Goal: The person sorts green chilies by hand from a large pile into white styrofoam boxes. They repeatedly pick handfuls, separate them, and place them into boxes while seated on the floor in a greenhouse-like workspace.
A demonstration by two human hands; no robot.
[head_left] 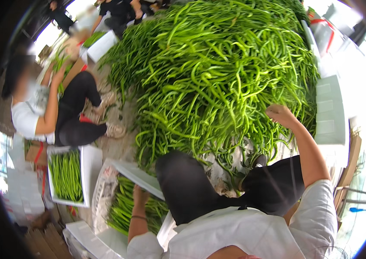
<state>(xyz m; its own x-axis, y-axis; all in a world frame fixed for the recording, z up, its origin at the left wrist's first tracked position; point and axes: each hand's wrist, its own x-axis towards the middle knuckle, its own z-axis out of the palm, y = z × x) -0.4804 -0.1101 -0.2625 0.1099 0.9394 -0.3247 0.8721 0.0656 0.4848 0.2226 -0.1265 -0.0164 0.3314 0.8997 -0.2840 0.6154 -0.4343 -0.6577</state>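
Observation:
A large heap of long green chili peppers point(217, 73) spreads over the floor in front of me. My right hand point(280, 115) is at the heap's right side, its fingers curled closed; whether a pepper is in them is hidden. My left hand point(140, 196) reaches down beside my left thigh into a white foam box point(142, 178), over the green peppers point(122, 205) lying in it. The fingers of that hand do not show clearly. A dark band circles the left wrist.
Left of my box stands another white foam box point(88, 172) filled with lined-up peppers. A seated person point(40, 108) handles peppers farther left, and more people sit at the far left. A pale foam box point(332, 112) stands right of the heap, with cardboard point(350, 162) behind it.

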